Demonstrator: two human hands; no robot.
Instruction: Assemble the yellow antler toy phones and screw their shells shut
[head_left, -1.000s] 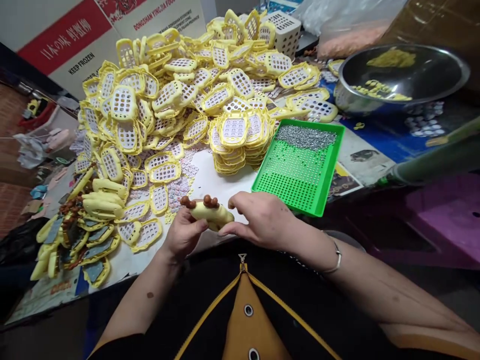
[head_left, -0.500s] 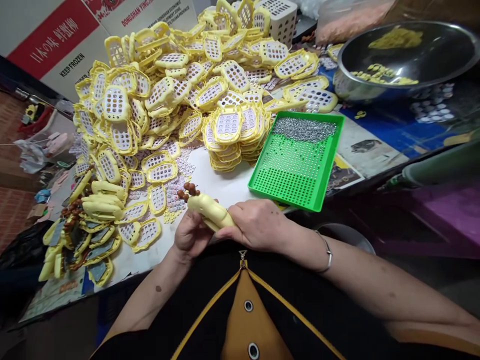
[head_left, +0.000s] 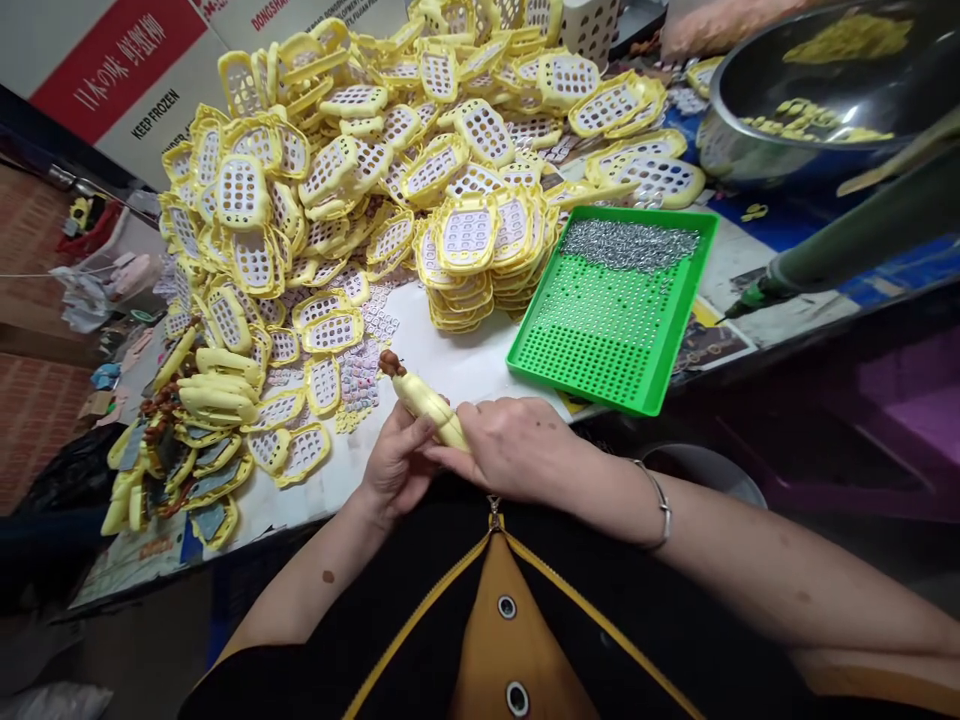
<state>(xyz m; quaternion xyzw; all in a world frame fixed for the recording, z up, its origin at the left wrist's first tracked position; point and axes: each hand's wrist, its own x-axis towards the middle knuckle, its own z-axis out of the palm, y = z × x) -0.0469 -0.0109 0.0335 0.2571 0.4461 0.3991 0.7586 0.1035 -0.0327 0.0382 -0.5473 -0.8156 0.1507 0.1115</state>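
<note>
Both hands on one part at the near table edge, just above the person's chest.

Left hand (head_left: pixel 395 462): curled shut around the lower half of a yellow toy body (head_left: pixel 429 405), thumb and fingertips pinching it from the left.

Right hand (head_left: pixel 516 447): closed over the near end of the same piece from the right, knuckles up, fingers bent down onto it. Contact point under the fingers is hidden, so grip detail there is probably a pinch, can't confirm.

The toy body sits tilted, far end pointing up-left, with a brown knobbed end (head_left: pixel 390 363) sticking out clear of both hands.

Around it:
- green perforated tray (head_left: pixel 592 350) to the right, near the right hand, not touching; small metal parts (head_left: pixel 628 243) heaped along its far side
- big pile of yellow grid shells (head_left: pixel 360 170) beyond the hands
- row of assembled yellow pieces (head_left: pixel 214 392) at left, well apart
- steel bowl (head_left: pixel 757 90) far right
</note>
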